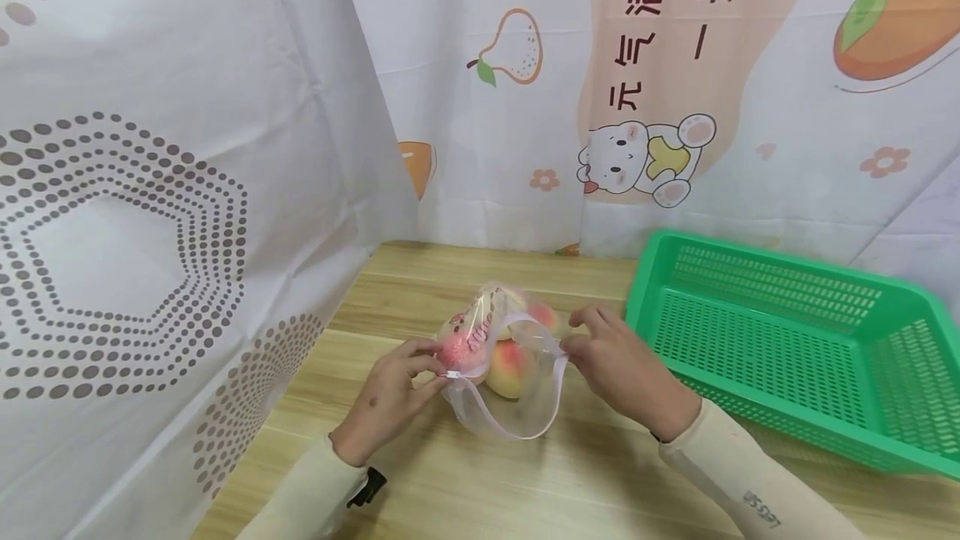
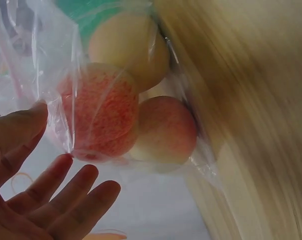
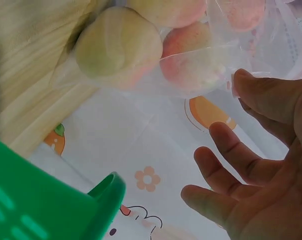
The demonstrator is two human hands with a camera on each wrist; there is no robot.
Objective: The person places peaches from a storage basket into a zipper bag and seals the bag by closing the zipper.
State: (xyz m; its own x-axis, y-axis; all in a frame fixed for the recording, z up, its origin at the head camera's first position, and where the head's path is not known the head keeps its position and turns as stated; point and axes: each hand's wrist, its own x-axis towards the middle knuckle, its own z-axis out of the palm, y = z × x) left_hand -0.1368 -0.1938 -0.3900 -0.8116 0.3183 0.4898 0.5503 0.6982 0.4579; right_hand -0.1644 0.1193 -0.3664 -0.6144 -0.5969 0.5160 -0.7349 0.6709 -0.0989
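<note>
A clear plastic slider bag [image 1: 480, 417] with pink print and a pale pink rim lies on the table, its mouth gaping toward me. Several peaches, among them a yellow-and-red peach [image 1: 506, 372], are inside. My left hand [image 1: 396, 397] pinches the mouth's left corner beside the white slider [image 1: 452, 374]. On the opposite side, my right hand [image 1: 626, 367] pinches the rim between thumb and index finger. Its other fingers spread away from the bag in the right wrist view. A speckled red peach [image 2: 102, 112] shows through the plastic near the left thumb.
A green perforated basket [image 1: 757, 340] stands to the right, close beside my right forearm. The wood-grain table [image 1: 420, 265] meets a printed cloth [image 1: 480, 157] at the back. Another cloth [image 1: 292, 215] with dotted patterns hangs along the left side.
</note>
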